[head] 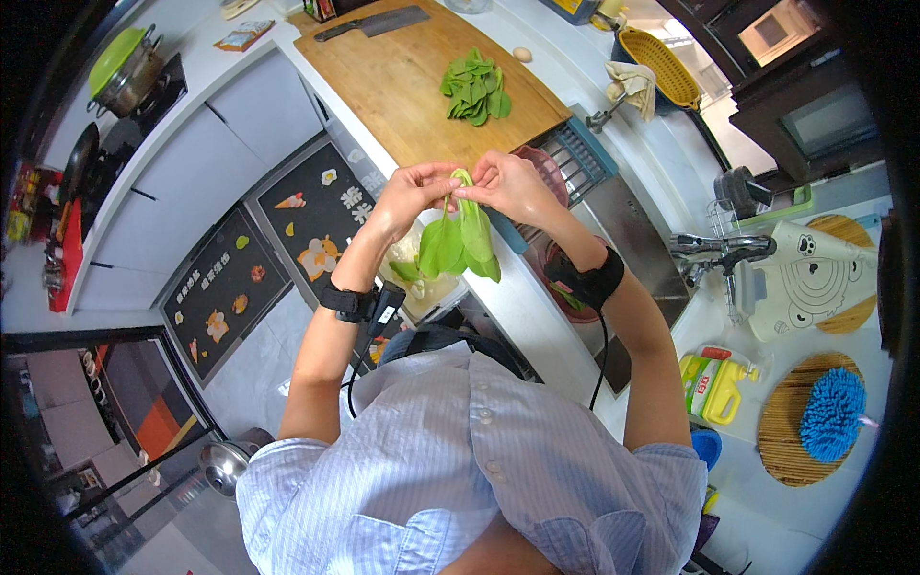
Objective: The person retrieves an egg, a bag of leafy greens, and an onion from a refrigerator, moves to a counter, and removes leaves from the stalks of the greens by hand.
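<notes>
Between my two hands hangs a small bunch of leafy greens, its broad leaves pointing down and its pale stems bent at the top. The fingertips of my left hand pinch the stems from one side. My right hand grips them from the other, close to the left fingers. Below the leaves is a lined waste bin with scraps inside, partly hidden by the greens. Ahead, a heap of loose green leaves lies on a wooden cutting board.
A cleaver lies at the board's far edge, and an egg sits beside the board. To the right are a steel sink with a blue drying rack across it, and a faucet. A lidded pot stands on the stove.
</notes>
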Demonstrator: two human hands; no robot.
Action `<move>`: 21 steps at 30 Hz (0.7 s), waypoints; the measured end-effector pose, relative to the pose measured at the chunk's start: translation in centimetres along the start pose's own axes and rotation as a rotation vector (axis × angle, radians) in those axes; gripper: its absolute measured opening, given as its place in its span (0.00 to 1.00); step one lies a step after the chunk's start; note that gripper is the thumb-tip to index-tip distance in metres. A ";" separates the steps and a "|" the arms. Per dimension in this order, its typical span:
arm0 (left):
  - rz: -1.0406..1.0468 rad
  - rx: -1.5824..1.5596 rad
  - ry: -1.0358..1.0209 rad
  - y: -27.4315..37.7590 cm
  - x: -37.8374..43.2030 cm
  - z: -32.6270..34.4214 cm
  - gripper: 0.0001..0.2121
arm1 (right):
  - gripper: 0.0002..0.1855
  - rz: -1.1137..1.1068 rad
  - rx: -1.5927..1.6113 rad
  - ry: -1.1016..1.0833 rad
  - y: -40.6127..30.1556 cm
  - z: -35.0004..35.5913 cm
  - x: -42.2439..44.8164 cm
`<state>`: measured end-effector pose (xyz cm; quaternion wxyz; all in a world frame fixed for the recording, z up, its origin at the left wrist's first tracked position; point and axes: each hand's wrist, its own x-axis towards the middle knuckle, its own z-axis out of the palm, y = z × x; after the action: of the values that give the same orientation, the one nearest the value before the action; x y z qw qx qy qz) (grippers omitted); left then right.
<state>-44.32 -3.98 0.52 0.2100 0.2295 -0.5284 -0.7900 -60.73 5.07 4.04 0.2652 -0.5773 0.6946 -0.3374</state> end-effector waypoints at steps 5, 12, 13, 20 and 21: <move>-0.002 0.178 -0.039 -0.4 -0.5 -0.9 0.13 | 0.14 0.078 0.205 -0.205 1.2 0.3 0.4; -0.030 0.556 -0.016 0.8 -1.8 -1.2 0.11 | 0.09 0.186 0.330 -0.458 1.3 0.9 1.0; -0.069 0.625 -0.033 1.1 -1.9 -1.2 0.11 | 0.10 0.164 0.337 -0.488 1.7 1.0 1.1; -0.042 0.381 -0.215 0.0 -1.8 -3.2 0.08 | 0.13 0.143 0.526 -0.711 2.5 1.4 1.5; -0.064 0.321 -0.215 0.1 -2.1 -3.3 0.09 | 0.13 0.143 0.529 -0.716 2.3 1.6 1.4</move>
<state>-40.69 -5.24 -0.17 0.0876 0.1909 -0.6594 -0.7219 -61.22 3.68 1.25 0.6500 -0.5207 0.4871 -0.2629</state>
